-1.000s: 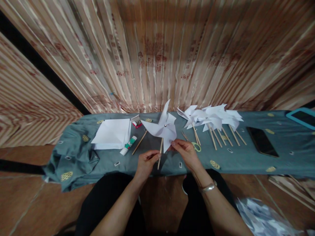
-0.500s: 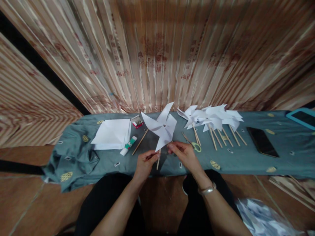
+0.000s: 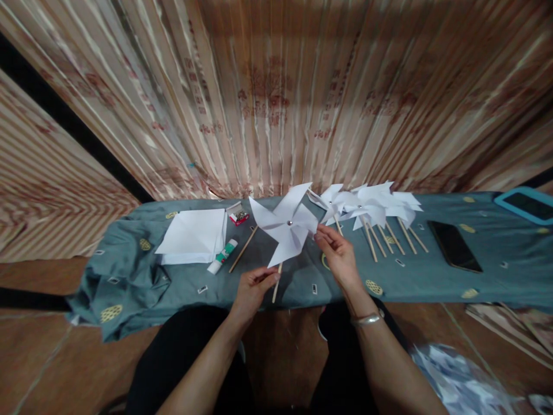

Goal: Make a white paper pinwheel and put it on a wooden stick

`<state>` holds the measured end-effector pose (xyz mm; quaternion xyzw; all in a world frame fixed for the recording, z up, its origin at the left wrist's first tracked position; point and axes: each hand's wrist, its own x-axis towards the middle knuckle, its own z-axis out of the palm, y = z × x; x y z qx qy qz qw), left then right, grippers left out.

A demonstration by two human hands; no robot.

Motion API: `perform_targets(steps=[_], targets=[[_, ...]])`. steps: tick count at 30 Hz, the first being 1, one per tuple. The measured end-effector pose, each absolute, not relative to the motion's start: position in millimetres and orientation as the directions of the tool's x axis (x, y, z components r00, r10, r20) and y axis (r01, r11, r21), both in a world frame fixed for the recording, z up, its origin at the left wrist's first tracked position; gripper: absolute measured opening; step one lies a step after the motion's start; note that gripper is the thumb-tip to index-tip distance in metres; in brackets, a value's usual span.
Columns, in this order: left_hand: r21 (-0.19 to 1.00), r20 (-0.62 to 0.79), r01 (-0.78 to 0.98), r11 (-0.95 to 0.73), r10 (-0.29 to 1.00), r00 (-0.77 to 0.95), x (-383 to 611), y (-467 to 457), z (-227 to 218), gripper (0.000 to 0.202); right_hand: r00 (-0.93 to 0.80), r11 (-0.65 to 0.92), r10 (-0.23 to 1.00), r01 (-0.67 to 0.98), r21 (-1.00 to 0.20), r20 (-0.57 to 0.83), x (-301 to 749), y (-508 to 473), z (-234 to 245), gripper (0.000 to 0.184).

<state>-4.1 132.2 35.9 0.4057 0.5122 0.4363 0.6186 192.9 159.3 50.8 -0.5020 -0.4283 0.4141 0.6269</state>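
A white paper pinwheel with a shiny pin at its centre faces me over the middle of the cloth. My left hand pinches its wooden stick just below the blades. At the pinwheel's right blade, my right hand has thumb and fingers closed on the paper edge. Behind that hand a scissors handle shows only in part. Several more white pinwheels lie overlapping to the right, sticks towards me. Left of the held pinwheel is a loose wooden stick.
White paper sheets, a glue stick and a small red box of pins lie on the left. A black phone and a blue-framed tablet are rightward. Below stands a clear bag of paper; a curtain hangs behind.
My right hand has moved from beneath the pinwheel up and right to its right blade, which has swung outward. The left hand keeps the stick.
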Motion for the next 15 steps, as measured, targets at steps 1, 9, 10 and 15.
perform_targets(steps=[1, 9, 10, 15], targets=[[0.950, -0.278, -0.124, 0.286, 0.957, 0.083, -4.1, 132.8, 35.6, 0.024, 0.297, 0.136, 0.950, -0.095, -0.986, 0.102, 192.8, 158.0, 51.3, 0.038], [0.947, -0.290, -0.134, 0.292, 0.956, 0.032, -4.0, 135.0, 34.3, 0.024, 0.267, -0.008, 0.962, -0.158, -0.987, -0.051, 186.7, 147.3, 49.3, 0.034], [0.948, -0.288, -0.133, 0.290, 0.957, 0.031, -4.0, 135.0, 34.2, 0.024, 0.254, -0.016, 0.966, -0.162, -0.987, -0.058, 185.1, 146.5, 49.5, 0.034], [0.953, -0.280, -0.113, 0.281, 0.960, 0.021, -3.1, 135.6, 33.1, 0.026, 0.212, -0.022, 0.975, -0.171, -0.985, -0.059, 178.2, 143.1, 52.4, 0.034]])
